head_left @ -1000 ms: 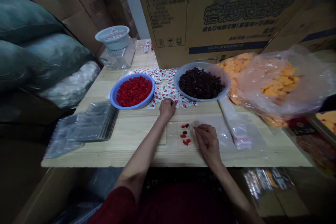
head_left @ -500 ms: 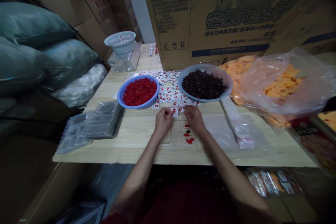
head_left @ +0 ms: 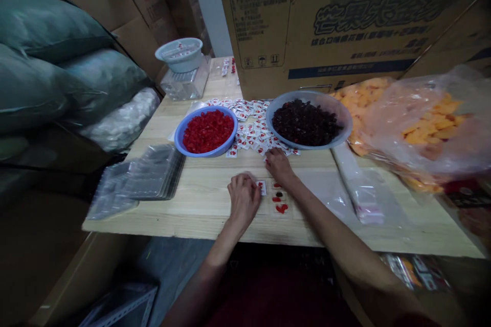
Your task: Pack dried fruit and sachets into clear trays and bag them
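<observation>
Left hand (head_left: 244,195): fingers curled together, a small white printed packet (head_left: 262,187) at their tips, pinched or merely touched, cannot tell; right hand (head_left: 279,164): fingers bent down at the near edge of the pile of packets (head_left: 251,135), grip hidden. The first packet sits at the upper left part of a clear tray (head_left: 264,208), beside its column of red pieces (head_left: 282,208) and one dark piece (head_left: 279,194). Beyond, flanking the pile on the wooden table (head_left: 207,184): blue bowl (head_left: 203,155) of red bits, left; translucent bowl (head_left: 347,125) of dark bits, right.
</observation>
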A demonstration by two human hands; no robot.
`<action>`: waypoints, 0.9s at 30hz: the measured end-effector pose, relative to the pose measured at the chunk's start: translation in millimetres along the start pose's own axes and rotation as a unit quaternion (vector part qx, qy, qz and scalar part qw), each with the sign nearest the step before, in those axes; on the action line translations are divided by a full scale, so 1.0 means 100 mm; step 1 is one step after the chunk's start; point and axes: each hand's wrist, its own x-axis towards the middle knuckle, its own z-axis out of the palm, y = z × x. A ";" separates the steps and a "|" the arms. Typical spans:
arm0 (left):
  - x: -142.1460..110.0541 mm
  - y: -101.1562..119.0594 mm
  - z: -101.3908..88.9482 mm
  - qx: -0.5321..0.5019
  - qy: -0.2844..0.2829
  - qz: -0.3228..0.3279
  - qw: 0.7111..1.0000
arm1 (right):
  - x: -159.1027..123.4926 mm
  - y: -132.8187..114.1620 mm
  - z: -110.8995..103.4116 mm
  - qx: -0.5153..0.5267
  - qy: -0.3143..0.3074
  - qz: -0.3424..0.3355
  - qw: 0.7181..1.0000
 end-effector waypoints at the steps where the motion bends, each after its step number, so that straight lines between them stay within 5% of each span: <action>1: 0.00 -0.01 0.00 -0.001 -0.003 0.001 1.000 | 0.00 0.00 0.00 -0.004 -0.004 0.004 1.000; 8: 0.01 -0.02 -0.09 -0.141 0.062 -0.031 0.988 | -0.41 -0.14 -0.33 0.063 0.042 0.002 0.997; 13: -0.01 0.06 -0.33 -0.310 -0.077 0.008 0.948 | -0.94 -0.38 -0.37 0.293 0.026 0.031 0.955; 17: -0.16 0.03 -0.38 -0.274 -0.101 -0.009 0.956 | -1.24 -0.39 -0.27 0.349 0.009 0.068 0.935; 23: -0.36 -0.01 -0.29 -0.195 -0.081 -0.026 0.977 | -1.56 -0.37 -0.27 0.261 0.069 0.022 0.963; 27: -0.32 0.06 -0.23 -0.092 -0.057 0.028 0.994 | -1.67 -0.44 -0.29 0.250 0.056 0.010 0.966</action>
